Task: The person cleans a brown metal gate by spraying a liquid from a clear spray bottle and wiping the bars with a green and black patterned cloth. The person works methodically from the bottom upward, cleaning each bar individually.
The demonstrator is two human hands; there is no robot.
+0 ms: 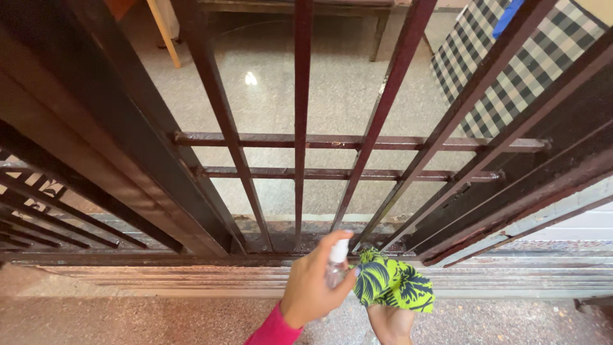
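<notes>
My left hand point(313, 284) grips spray bottle point(336, 262); right hand point(391, 322) clutches leaf-print cloth point(393, 284). Gate bars point(300, 128) look dusty, wiping unstarted.

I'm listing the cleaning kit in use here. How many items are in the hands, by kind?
Spray bottle, clear with white cap, in the left hand: 1
Cloth, green with dark leaf print, in the right hand: 1
Total: 2

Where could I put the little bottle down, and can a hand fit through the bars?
Bare speckled floor lies left of the left hand, below the gate. Gaps between the bars look passable. It is crowded around the spray bottle and green cloth.
</notes>
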